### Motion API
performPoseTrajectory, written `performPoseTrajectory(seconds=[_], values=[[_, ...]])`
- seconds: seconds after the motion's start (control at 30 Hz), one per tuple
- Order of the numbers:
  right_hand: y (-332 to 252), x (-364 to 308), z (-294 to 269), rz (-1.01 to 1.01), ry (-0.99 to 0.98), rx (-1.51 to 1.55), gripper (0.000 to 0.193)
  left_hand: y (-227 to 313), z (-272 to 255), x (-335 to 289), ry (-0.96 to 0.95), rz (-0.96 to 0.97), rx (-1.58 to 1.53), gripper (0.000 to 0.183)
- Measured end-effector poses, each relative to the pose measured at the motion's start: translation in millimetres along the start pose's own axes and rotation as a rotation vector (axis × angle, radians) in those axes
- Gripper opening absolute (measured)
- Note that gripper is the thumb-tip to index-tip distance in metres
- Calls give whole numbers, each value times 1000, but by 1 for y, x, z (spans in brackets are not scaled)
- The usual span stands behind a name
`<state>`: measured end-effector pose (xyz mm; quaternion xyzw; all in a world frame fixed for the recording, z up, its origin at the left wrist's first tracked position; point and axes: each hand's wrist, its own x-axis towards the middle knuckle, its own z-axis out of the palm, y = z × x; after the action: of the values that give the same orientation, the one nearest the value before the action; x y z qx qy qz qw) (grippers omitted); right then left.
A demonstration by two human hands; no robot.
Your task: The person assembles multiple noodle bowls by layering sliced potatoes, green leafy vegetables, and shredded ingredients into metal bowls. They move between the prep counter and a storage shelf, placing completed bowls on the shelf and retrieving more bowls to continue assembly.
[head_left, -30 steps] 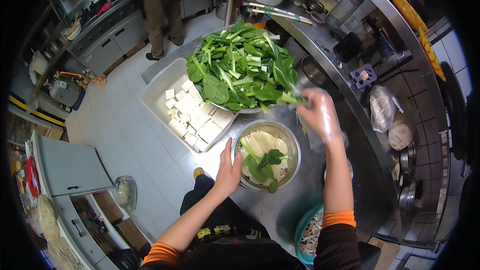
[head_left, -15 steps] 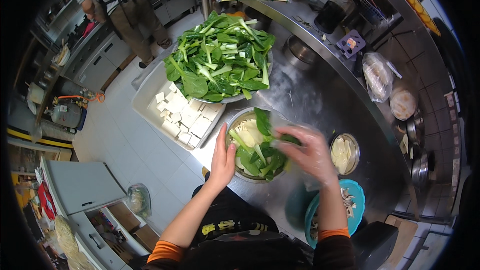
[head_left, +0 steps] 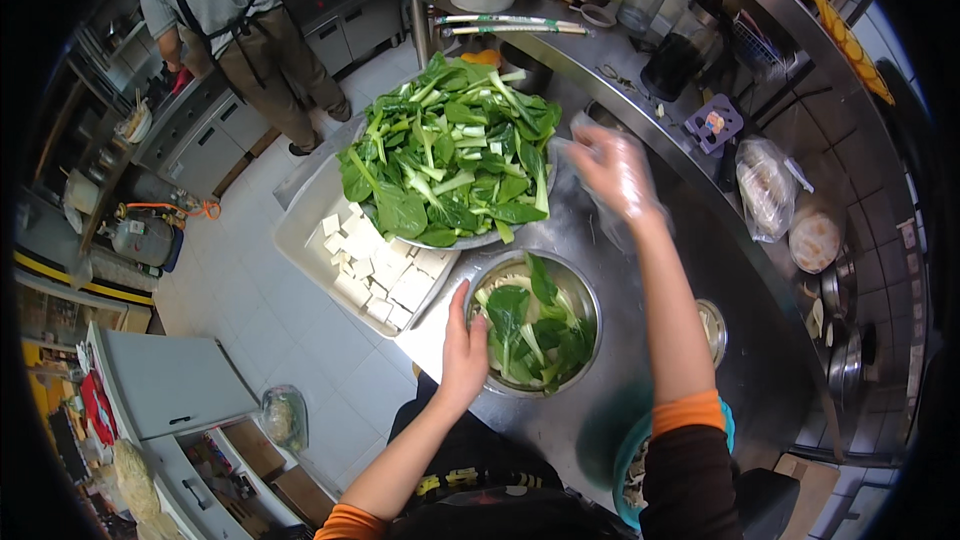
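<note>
A round metal bowl (head_left: 597,325) stands on the steel counter, holding green leaves with pale stalks (head_left: 540,335) over pale slices. My bare left hand (head_left: 465,352) grips its left rim, fingers along the outer wall. In a clear plastic glove, my right hand (head_left: 612,180) is raised at the right side of a big heap of cut leafy greens (head_left: 450,145). Motion smears its fingers, so whether they hold anything is hidden. White tofu cubes (head_left: 385,275) fill part of a white rectangular tub (head_left: 290,225) left of the bowl, partly under the greens' container.
A small metal bowl (head_left: 716,335) and a turquoise basin (head_left: 622,495) sit to the right, partly behind my right arm. Bagged food (head_left: 765,188) lies by the right wall. A shelf edge (head_left: 600,70) borders the counter's far side. Another person (head_left: 235,30) stands at the far left.
My right hand has left the metal bowl and moved up and away toward the heap of greens. Leaves now lie in the bowl. My left hand stays at its rim; the view has shifted slightly.
</note>
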<state>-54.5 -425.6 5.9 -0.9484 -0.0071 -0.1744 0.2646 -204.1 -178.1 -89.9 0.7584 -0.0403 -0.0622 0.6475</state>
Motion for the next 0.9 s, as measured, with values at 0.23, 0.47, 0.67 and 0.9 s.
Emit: performPoseTrajectory(seconds=[0.23, 0.47, 0.67, 0.9], values=[[2, 79, 66, 17, -55, -145, 54, 0, -15, -17, -65, 46, 226, 59], [-23, 57, 18, 125, 32, 652, 22, -16, -33, -11, -70, -77, 31, 57], [-61, -50, -51, 172, -196, 833, 17, -21, -28, 5, -35, -150, -205, 51], [-63, -122, -24, 199, -357, 898, 20, -8, -15, -21, -69, -56, 90, 53]])
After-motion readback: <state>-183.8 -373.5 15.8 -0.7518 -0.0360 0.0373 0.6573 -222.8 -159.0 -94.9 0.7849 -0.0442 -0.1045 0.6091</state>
